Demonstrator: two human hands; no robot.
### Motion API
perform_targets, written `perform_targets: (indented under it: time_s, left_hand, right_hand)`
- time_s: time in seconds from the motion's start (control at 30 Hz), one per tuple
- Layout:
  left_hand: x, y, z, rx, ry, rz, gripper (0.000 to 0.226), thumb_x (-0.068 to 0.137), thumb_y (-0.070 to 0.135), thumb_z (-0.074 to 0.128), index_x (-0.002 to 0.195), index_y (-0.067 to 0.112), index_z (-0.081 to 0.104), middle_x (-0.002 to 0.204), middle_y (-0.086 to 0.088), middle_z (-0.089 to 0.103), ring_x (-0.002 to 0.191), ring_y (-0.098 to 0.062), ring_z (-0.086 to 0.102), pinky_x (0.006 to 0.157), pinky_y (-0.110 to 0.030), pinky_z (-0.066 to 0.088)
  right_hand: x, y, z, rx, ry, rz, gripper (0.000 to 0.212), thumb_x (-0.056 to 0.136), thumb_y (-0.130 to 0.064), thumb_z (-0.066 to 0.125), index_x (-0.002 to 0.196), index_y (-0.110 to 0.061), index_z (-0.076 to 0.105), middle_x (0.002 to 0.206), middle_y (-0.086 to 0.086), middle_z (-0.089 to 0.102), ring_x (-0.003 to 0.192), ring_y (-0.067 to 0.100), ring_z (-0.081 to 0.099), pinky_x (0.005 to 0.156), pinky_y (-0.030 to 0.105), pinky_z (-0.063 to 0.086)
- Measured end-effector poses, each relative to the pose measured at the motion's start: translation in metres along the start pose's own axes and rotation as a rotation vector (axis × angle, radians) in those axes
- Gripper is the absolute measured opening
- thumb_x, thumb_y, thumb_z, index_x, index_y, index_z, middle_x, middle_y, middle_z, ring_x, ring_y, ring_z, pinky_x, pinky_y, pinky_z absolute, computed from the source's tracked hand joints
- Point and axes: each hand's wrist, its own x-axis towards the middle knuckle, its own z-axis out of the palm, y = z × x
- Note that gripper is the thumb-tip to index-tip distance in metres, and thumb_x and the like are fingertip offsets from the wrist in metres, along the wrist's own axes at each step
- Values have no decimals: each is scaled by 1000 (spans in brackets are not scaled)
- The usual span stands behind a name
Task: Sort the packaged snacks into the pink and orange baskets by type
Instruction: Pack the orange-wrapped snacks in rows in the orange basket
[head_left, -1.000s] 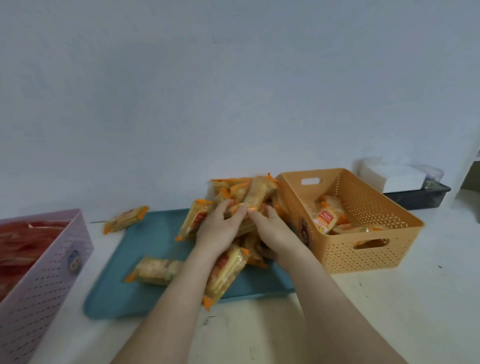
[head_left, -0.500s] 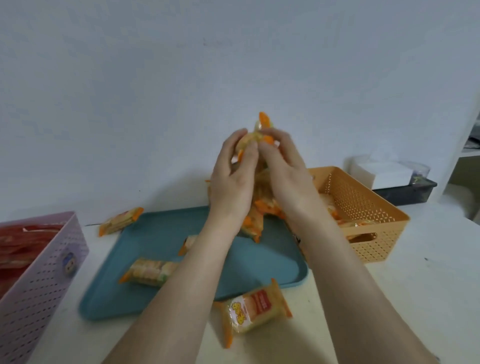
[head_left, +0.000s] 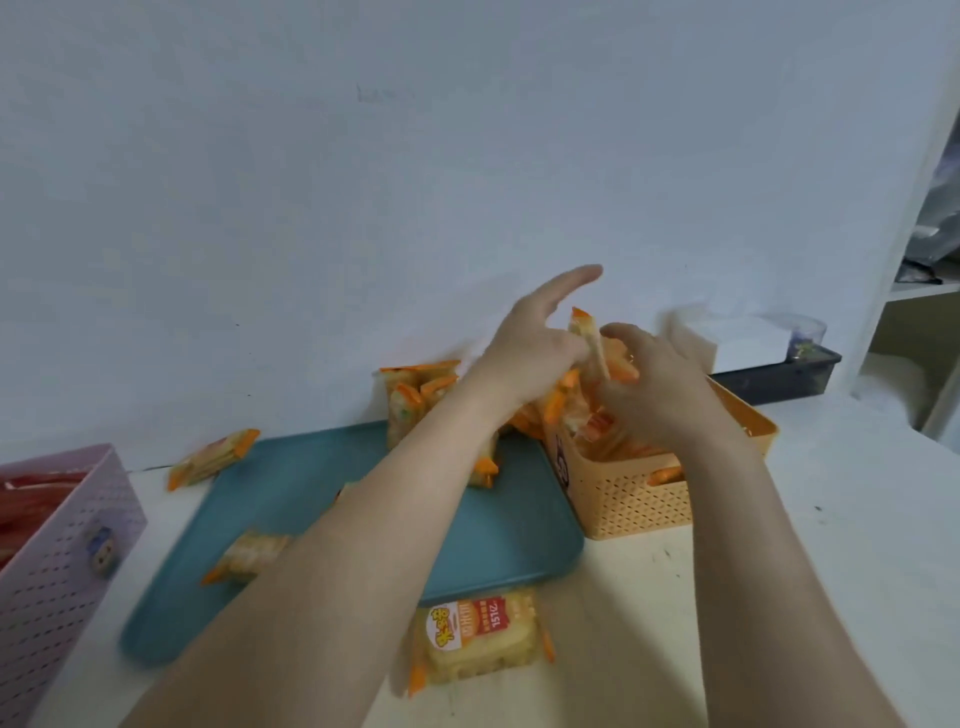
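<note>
Holding a bundle of light, crinkly, slippery snack packets (head_left: 589, 364) between left hand (head_left: 524, 353) and right hand (head_left: 654, 384) over the orange basket (head_left: 639, 499) at two o'clock, gripping bodies rather than orange ends.

Your forearms cross the blue tray (head_left: 291, 483), blocking its middle. Orange basket (head_left: 639, 499) top is covered by both hands. One snack packet (head_left: 480, 642) lies on the bench (head_left: 831, 545) before the tray's near edge. Bench right of the basket is open. Pink basket (head_left: 57, 540) walls the left.
</note>
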Motion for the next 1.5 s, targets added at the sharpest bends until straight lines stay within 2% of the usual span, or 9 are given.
perform_targets:
  time_s: [0.13, 0.23, 0.37, 0.53, 0.8, 1.07, 1.23, 1.33, 1.5]
  left_hand:
    - [-19, -5, -25, 315, 25, 6, 59, 82, 6, 58, 134, 34, 52, 138, 17, 45, 121, 5, 43, 86, -4, 35]
    - [-40, -43, -43, 735, -128, -186, 69, 81, 38, 66, 144, 36, 37, 155, -4, 28, 146, -20, 19, 116, -32, 18]
    - [-67, -106, -58, 1000, -197, -434, 84, 69, 78, 48, 143, 54, 16, 163, -9, 1, 147, -33, -13, 115, -60, 9]
    - [-86, -99, -54, 1009, -97, -364, 66, 87, 21, 60, 146, 34, 34, 161, -5, 5, 145, -37, -2, 115, -51, 25]
    - [-107, -103, -50, 857, 61, -247, 60, 79, 13, 66, 133, 31, 46, 113, -1, 66, 102, -24, 60, 71, -27, 43]
    - [-78, -10, -42, 431, 411, 217, 57, 76, 10, 63, 130, 24, 54, 121, 2, 66, 109, -17, 62, 92, -31, 50]
    - [-54, 27, -7, 556, 64, 144, 74, 84, 9, 62, 149, 23, 29, 154, 2, 33, 142, -15, 29, 114, -30, 28]
    - [-88, 12, -7, 695, -238, -53, 64, 88, 40, 63, 144, 30, 34, 143, 2, 41, 138, -20, 33, 110, -38, 32]
    - [-153, -35, -21, 1077, -626, -512, 94, 77, 76, 52, 152, 40, 9, 162, 3, -13, 147, -31, -17, 115, -63, 1]
  right_hand:
    - [-5, -16, -2, -85, 134, -142, 49, 90, -27, 51, 138, -36, 43, 140, -1, 49, 130, 26, 43, 103, 51, 39]
    - [-13, -40, 1, 177, 37, -245, 35, 90, -17, 52, 121, -27, 62, 112, -3, 68, 101, 13, 62, 87, 30, 48]
    - [-15, -55, 59, 196, -227, -151, 21, 87, -19, 50, 103, -20, 63, 96, -2, 63, 90, 16, 58, 78, 28, 46]
    - [-22, -41, 126, 188, -398, 9, 51, 84, -33, 47, 133, -23, 38, 121, 10, 62, 111, 33, 57, 93, 46, 50]
    - [-28, -45, 121, 657, -447, 129, 29, 81, -12, 65, 108, -21, 58, 104, 8, 62, 94, 24, 63, 72, 35, 60]
    - [-37, -82, 32, 760, 111, -273, 34, 72, -4, 63, 100, -24, 59, 82, -4, 64, 75, 12, 67, 68, 33, 58]
    - [-34, -35, -7, 302, 314, -238, 42, 79, -16, 60, 117, -33, 50, 114, 4, 51, 97, 13, 52, 75, 11, 40]
    - [-33, 6, -1, -41, 48, -59, 55, 83, -44, 60, 135, -35, 44, 137, 13, 42, 102, 23, 57, 88, 37, 51]
    - [-53, 5, 20, -478, 38, -65, 63, 77, -75, 51, 126, -35, 52, 142, 12, 41, 132, 36, 34, 104, 50, 33]
